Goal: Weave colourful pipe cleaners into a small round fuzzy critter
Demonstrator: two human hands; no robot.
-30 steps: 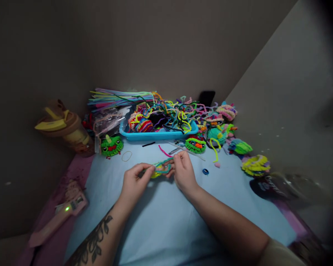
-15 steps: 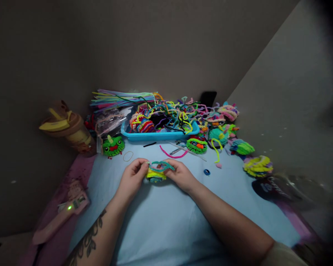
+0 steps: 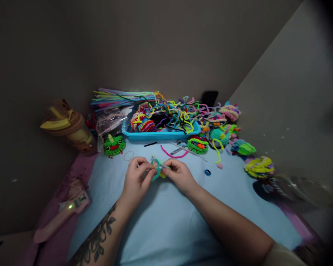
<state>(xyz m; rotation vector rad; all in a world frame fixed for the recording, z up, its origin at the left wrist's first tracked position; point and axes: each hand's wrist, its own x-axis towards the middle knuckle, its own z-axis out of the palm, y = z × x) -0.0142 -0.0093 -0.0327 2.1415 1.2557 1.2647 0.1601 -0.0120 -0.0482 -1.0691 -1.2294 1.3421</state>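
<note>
Between my two hands, just above the blue cloth, is a small pipe-cleaner figure (image 3: 157,170) in teal and yellow. My left hand (image 3: 139,175) pinches its left side with thumb and fingers. On the other side my right hand (image 3: 178,174) grips it with the fingertips. Parts of the figure are hidden behind the fingers, and its details are blurred. A blue bead-like eye (image 3: 208,172) lies on the cloth to the right of my right hand. Beyond my hands lie a bright pink pipe cleaner (image 3: 174,156) and a thin rubber band (image 3: 128,155).
A blue tray (image 3: 161,136) of tangled pipe cleaners stands at the back. Green fuzzy figures (image 3: 114,145) flank it, and more figures (image 3: 259,167) line the right. A pink glue gun (image 3: 62,218) with a green light lies left, a lidded cup (image 3: 74,129) behind it.
The figure has been turned between my hands, so its teal strip now stands upright instead of lying across the top. My left hand has shifted its hold slightly to the right.
</note>
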